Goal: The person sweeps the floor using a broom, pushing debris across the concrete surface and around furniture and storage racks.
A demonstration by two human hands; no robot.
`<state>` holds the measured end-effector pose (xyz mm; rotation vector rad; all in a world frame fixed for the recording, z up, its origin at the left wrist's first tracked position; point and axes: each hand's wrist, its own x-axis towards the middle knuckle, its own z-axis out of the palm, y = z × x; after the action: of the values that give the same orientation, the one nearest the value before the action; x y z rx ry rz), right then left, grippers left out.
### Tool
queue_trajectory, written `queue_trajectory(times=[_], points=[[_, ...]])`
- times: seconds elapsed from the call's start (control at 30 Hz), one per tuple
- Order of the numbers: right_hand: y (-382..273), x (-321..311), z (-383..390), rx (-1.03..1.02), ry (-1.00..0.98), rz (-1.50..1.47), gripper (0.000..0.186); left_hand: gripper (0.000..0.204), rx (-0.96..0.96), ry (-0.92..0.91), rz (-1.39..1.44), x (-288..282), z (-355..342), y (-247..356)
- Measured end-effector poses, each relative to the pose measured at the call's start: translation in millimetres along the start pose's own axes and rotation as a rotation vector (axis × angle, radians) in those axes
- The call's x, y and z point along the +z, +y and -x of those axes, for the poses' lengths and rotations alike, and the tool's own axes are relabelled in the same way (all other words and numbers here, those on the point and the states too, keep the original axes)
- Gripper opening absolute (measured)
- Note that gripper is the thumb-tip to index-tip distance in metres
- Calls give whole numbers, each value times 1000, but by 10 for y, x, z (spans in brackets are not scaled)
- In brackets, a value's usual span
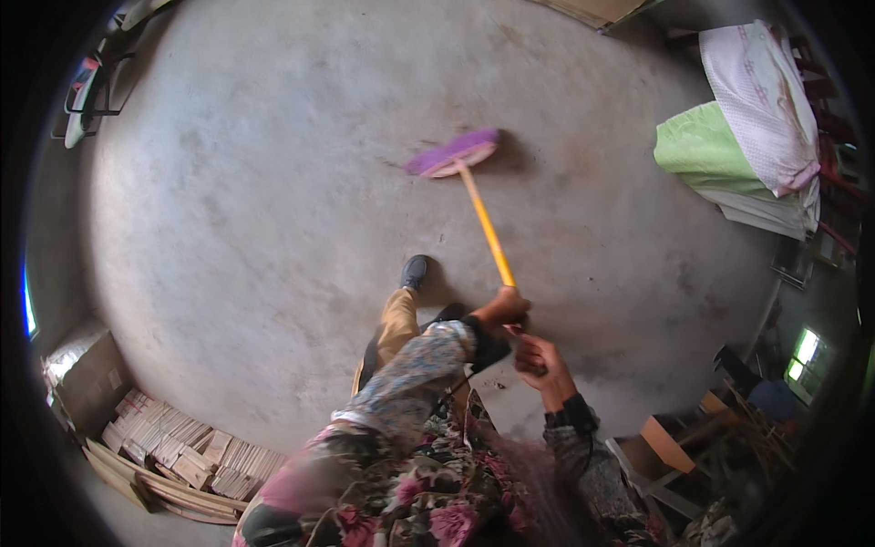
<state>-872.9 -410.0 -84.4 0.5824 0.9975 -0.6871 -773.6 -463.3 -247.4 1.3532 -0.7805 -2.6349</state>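
- left hand (pixel 501 308) closed around the yellow handle of a broom (pixel 488 228)
- right hand (pixel 538 360) just beside it, nearer the body, fingers curled; i cannot tell whether it grips the handle
- broom stretched out ahead of a dark shoe (pixel 415 271), its purple head blurred, over the grey floor (pixel 273 201)
- green cloth (pixel 700 141) well off to the right
- wooden pieces (pixel 182 447) stacked at lower left
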Motion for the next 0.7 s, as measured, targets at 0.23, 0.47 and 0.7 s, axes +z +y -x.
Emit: queue_trajectory(times=[0.23, 0.47, 0.7], points=[[102, 73, 493, -434, 418, 313, 11, 21, 74, -403, 279, 1048, 209, 530], [476, -193, 858, -242, -15, 196, 8, 21, 262, -212, -76, 1036, 590, 135], [259, -475, 306, -12, -320, -58, 30, 11, 586, 38, -759, 481, 658, -83]])
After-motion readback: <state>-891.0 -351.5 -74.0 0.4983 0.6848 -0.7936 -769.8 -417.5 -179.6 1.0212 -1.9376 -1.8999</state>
